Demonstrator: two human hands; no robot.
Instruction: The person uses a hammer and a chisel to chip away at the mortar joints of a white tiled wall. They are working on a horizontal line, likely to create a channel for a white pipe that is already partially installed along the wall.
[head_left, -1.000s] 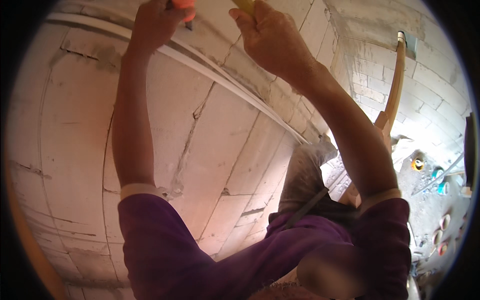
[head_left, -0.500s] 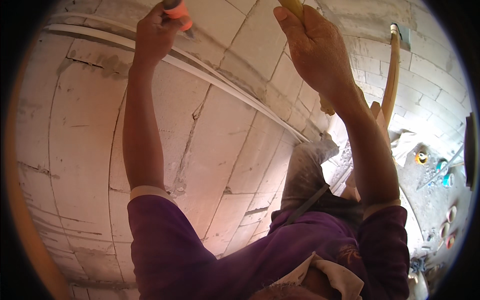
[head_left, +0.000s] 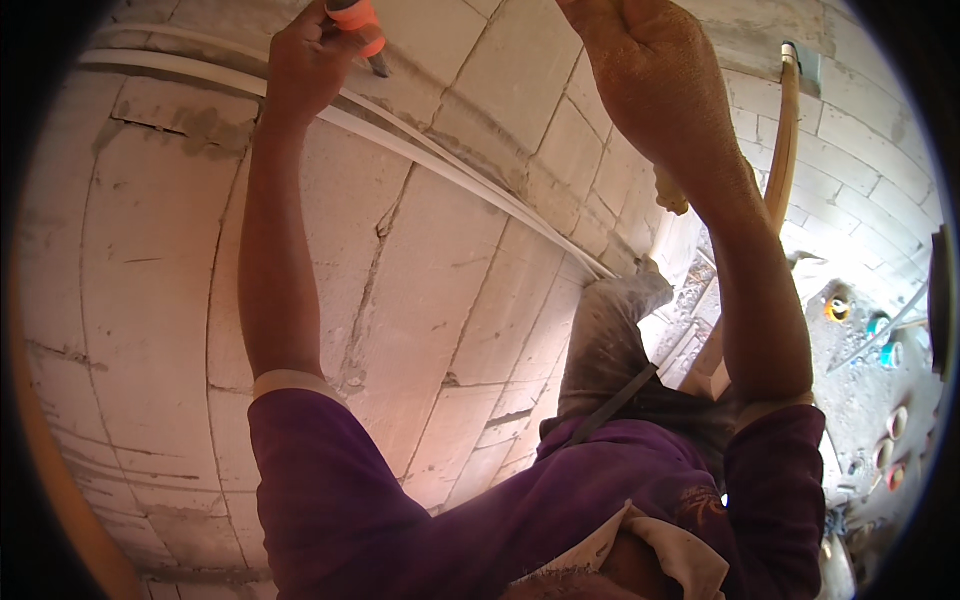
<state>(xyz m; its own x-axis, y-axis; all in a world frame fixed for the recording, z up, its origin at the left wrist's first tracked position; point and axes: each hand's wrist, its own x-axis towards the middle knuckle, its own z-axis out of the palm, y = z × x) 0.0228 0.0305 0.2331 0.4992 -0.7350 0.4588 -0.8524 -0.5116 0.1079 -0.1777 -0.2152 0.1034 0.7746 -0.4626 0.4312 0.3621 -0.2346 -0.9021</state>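
Note:
At the upper left, my left hand [head_left: 300, 75] is closed around a chisel with an orange hand guard [head_left: 355, 20]. The chisel's dark metal end [head_left: 378, 66] shows just below the guard, over the block wall [head_left: 440, 230]. My right hand [head_left: 650, 70], raised at the top edge, is wrapped round a tool with a yellowish handle. The butt of that handle [head_left: 671, 193] sticks out beside my right wrist; its other end is beyond the frame, so its head is hidden.
Two white conduits [head_left: 460, 180] run slantwise along the wall. A long wooden pole [head_left: 785, 130] stands right of my right forearm. On the floor at the right lie several tape rolls or cans, among them an orange one [head_left: 837, 308] and a blue one [head_left: 890, 354].
My right hand has moved up and slightly right, carrying the handle's front part out of view. My left hand and the chisel have barely shifted.

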